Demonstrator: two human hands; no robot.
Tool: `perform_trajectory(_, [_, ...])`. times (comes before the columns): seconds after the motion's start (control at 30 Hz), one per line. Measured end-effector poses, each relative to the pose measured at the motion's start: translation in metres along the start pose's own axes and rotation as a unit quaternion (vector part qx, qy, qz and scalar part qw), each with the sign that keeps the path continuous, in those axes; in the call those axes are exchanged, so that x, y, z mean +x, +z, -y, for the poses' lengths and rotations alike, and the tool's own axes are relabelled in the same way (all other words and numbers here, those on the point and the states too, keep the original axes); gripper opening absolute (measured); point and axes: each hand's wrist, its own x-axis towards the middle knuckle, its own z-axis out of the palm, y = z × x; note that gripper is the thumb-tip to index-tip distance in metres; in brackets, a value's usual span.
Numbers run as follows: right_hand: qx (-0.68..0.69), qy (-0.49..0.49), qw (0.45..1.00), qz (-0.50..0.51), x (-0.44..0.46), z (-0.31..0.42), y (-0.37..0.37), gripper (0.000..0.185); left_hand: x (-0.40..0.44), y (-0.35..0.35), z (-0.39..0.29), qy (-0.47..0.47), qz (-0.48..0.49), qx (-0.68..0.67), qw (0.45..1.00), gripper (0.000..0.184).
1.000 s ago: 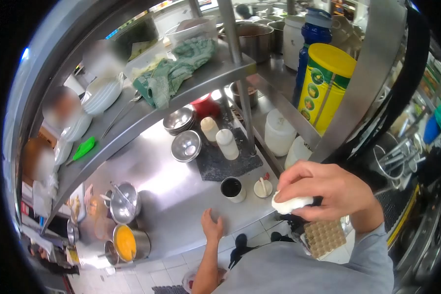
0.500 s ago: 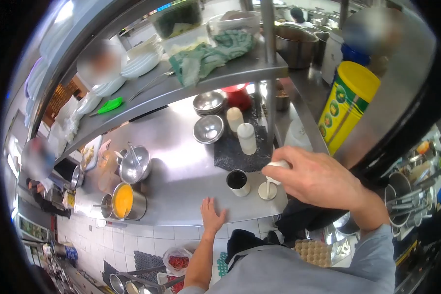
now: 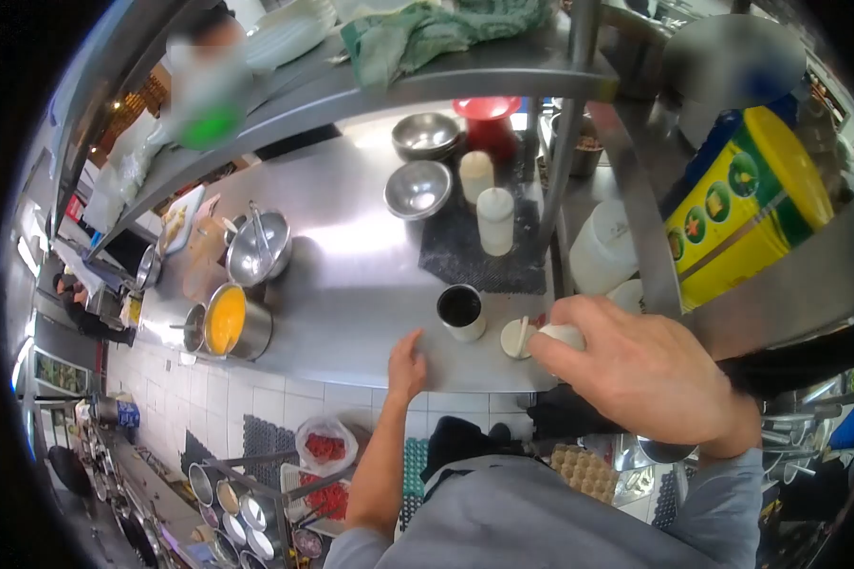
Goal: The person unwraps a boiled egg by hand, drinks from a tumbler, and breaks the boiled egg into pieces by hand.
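Observation:
My right hand (image 3: 636, 370) is wrapped round a small white object (image 3: 562, 336), mostly hidden by the fingers. Just left of it, a round white lid (image 3: 516, 339) with a stick-like piece across it lies near the counter's front edge. My left hand (image 3: 407, 365) is at the counter edge, fingers apart and holding nothing. Between the hands stands an open cup (image 3: 461, 313) with a dark inside. Behind it, two white squeeze bottles (image 3: 495, 223) stand upright on a dark mat (image 3: 446, 262).
Metal bowls (image 3: 417, 190) and a red container (image 3: 489, 128) stand at the back. On the left are a bowl with utensils (image 3: 259, 248) and a pot of orange liquid (image 3: 250, 327). A shelf (image 3: 399, 92) crosses above; a yellow tub (image 3: 750, 209) is at right.
The view has tilted and shifted, so the counter appears higher. My right hand has come down toward the lid with the white object. My left hand stays by the counter edge.

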Motion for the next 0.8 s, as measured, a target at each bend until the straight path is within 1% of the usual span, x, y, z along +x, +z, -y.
perform_trajectory(0.03, [0.0, -0.005, 1.0, 0.003, 0.001, -0.001, 0.0, 0.02, -0.005, 0.006, -0.023, 0.053, -0.042, -0.015, 0.998, 0.07])
perform_trajectory(0.1, [-0.001, -0.003, 1.0, 0.0, -0.001, -0.002, 0.002, 0.019, -0.008, 0.009, -0.051, 0.036, -0.04, -0.037, 0.998, 0.086])
perform_trajectory(0.2, [-0.007, -0.004, 1.0, -0.006, 0.0, -0.001, 0.006, 0.02, -0.005, 0.013, -0.081, 0.037, -0.073, -0.061, 0.995, 0.101])
perform_trajectory(0.3, [-0.02, -0.002, 1.0, -0.004, 0.0, -0.001, 0.006, 0.021, 0.007, 0.02, -0.09, 0.069, -0.11, -0.078, 0.988, 0.111])
perform_trajectory(0.4, [-0.028, -0.001, 1.0, -0.002, 0.0, -0.002, 0.008, 0.023, 0.018, 0.03, -0.096, 0.084, -0.133, -0.126, 0.979, 0.111])
perform_trajectory(0.5, [-0.026, -0.001, 1.0, 0.001, -0.001, -0.002, 0.008, 0.025, 0.022, 0.034, -0.109, 0.093, -0.134, -0.241, 0.957, 0.109])
perform_trajectory(0.53, [-0.023, -0.003, 1.0, 0.0, -0.001, -0.002, 0.008, 0.025, 0.023, 0.036, -0.111, 0.09, -0.139, -0.231, 0.959, 0.108])
perform_trajectory(0.6, [-0.003, 0.025, 1.0, 0.017, 0.0, -0.001, 0.008, 0.031, 0.026, 0.039, -0.114, 0.085, -0.152, -0.209, 0.962, 0.106])
perform_trajectory(0.63, [0.006, 0.04, 0.999, 0.026, -0.001, -0.001, 0.008, 0.034, 0.028, 0.043, -0.112, 0.097, -0.156, -0.222, 0.958, 0.102])
perform_trajectory(0.7, [-0.008, 0.012, 1.0, 0.005, -0.002, -0.002, 0.01, 0.03, 0.032, 0.048, -0.11, 0.121, -0.164, -0.247, 0.947, 0.095])
perform_trajectory(0.73, [-0.016, -0.002, 1.0, -0.008, -0.002, -0.003, 0.01, 0.028, 0.033, 0.047, -0.113, 0.116, -0.159, -0.236, 0.952, 0.09])
perform_trajectory(0.8, [-0.014, 0.0, 1.0, 0.004, -0.002, -0.003, 0.01, 0.028, 0.03, 0.042, -0.119, 0.105, -0.153, -0.211, 0.96, 0.081])
